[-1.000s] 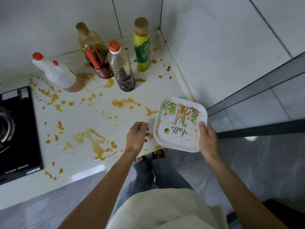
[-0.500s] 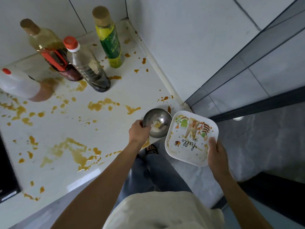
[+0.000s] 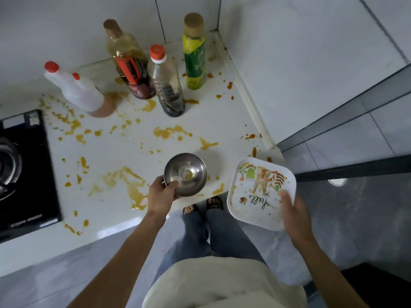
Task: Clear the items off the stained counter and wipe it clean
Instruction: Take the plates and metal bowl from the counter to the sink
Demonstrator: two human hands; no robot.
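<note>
White stone counter [image 3: 124,156], splashed all over with orange-brown sauce stains [image 3: 169,132], carries the mess. Near its front edge the left hand [image 3: 160,194] pinches the rim of a small round steel bowl [image 3: 185,173]. Off the front right corner, the right hand [image 3: 293,211] grips a square white plate with a "hello" print [image 3: 259,190], thumb on top. Four bottles [image 3: 167,85] stand toward the back corner. At the left edge sits a black stove [image 3: 24,172].
</note>
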